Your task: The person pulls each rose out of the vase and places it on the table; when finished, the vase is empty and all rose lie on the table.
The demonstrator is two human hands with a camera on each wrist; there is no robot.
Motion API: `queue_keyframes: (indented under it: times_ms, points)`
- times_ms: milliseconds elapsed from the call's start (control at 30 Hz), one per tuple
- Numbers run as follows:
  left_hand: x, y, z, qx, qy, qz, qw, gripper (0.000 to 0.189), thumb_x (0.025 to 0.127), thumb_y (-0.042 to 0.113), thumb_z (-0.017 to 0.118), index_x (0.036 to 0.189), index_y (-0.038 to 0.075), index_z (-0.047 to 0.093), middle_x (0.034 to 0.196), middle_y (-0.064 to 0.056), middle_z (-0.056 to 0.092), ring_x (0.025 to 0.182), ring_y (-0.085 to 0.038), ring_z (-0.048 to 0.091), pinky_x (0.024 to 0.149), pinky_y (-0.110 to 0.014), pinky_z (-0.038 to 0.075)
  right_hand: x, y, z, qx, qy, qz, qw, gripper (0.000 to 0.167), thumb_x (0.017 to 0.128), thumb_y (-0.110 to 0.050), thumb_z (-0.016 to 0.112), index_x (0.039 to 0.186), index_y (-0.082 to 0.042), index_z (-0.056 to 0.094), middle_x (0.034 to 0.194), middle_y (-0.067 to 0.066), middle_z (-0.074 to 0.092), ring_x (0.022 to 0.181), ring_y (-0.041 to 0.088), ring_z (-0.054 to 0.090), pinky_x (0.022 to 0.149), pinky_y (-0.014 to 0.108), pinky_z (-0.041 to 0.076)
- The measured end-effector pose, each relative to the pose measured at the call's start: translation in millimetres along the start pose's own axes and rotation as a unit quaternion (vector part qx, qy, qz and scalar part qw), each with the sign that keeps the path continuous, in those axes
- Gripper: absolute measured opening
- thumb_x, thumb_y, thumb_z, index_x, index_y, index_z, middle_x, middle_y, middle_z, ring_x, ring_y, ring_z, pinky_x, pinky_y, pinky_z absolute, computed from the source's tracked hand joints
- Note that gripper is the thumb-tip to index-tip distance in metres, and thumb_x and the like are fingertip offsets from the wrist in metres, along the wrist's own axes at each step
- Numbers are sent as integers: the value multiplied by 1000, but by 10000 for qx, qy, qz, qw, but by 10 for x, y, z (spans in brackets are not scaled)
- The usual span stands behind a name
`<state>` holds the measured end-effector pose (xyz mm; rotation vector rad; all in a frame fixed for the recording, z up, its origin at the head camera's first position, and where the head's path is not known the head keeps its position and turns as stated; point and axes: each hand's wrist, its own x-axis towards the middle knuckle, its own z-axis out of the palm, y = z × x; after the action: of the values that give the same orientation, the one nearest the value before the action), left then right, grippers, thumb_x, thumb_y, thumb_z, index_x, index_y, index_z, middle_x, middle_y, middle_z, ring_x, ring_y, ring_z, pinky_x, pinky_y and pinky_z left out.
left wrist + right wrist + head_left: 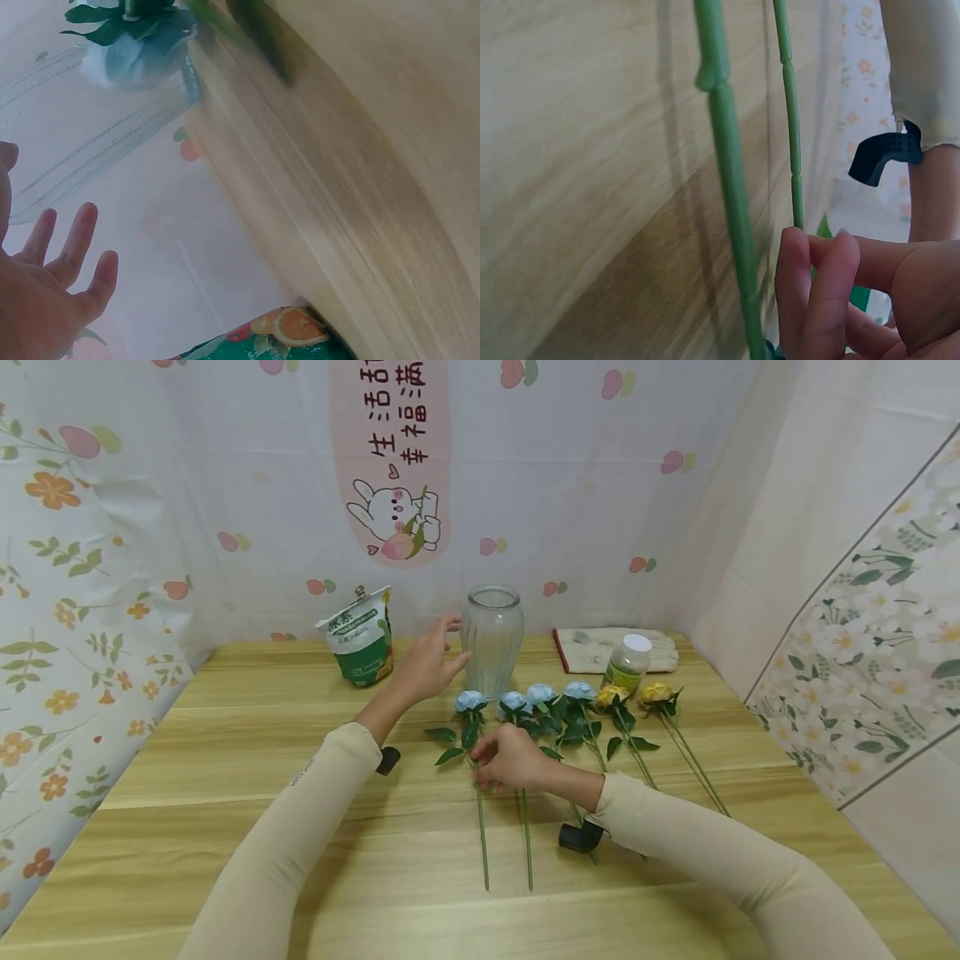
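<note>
A clear ribbed glass vase (491, 639) stands upright at the back of the table. My left hand (427, 664) is beside its left side, fingers spread and thumb apart; whether they touch the glass I cannot tell. In the left wrist view those fingers (79, 244) hold nothing. With thumb and fingertips, my right hand (512, 758) pinches the green stem (793, 142) of the leftmost blue artificial rose (470, 702), just below its leaves. Another stem (731, 165) runs closer to the right wrist camera. More blue roses (579, 692) and two yellow roses (657, 693) lie to the right.
A green and white pouch (362, 639) with a clip stands left of the vase. At the back right, a white-lidded jar (628, 662) stands by a folded pale cloth (585, 650) with a red edge. Patterned curtains (262, 510) hang behind the wooden table (225, 727).
</note>
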<state>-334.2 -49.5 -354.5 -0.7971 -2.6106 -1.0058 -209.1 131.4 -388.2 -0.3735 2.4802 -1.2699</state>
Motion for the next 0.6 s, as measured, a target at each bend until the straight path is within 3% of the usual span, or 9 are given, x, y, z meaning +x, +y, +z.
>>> queue_keyframes:
  times_ms: [167, 300, 400, 500, 600]
  points:
    - [-63, -4, -14, 28, -170, -119, 9998, 62, 99, 33, 61, 149, 10, 33, 147, -12, 48, 116, -32, 59, 95, -49, 48, 14, 14, -25, -23, -135, 23, 9999, 21, 84, 1, 76, 103, 4, 71, 82, 7, 67, 63, 19, 70, 53, 32, 57]
    - [-174, -17, -37, 225, -338, -203, 9990, 63, 99, 34, 61, 150, 10, 33, 148, -12, 46, 125, -34, 53, 99, -53, 44, -6, -6, -159, 22, -105, -57, 9999, 28, 86, -2, 74, 114, 5, 68, 91, 8, 68, 69, 23, 71, 56, 37, 58]
    - [-252, -24, -56, 341, -327, -207, 9987, 63, 99, 36, 60, 150, 10, 33, 149, -13, 45, 131, -34, 48, 102, -56, 40, -47, -37, -314, -169, 248, -565, 9980, 35, 89, -6, 72, 121, 4, 65, 99, 10, 68, 73, 25, 71, 57, 36, 57]
    - [-328, -35, -75, 345, -180, -258, 9989, 63, 99, 38, 59, 151, 13, 33, 151, -13, 42, 133, -34, 45, 99, -60, 39, -70, -49, -453, -544, 871, -1533, 9828, 38, 91, -9, 71, 127, 2, 62, 108, 14, 68, 80, 26, 72, 57, 32, 56]
    - [-393, -44, -77, 242, 22, -264, 9994, 63, 99, 38, 59, 151, 14, 33, 152, -13, 39, 134, -35, 43, 97, -63, 38, -72, -43, -570, -866, 1654, -2440, 9516, 42, 92, -11, 71, 131, -1, 61, 119, 16, 67, 91, 23, 71, 59, 28, 55]
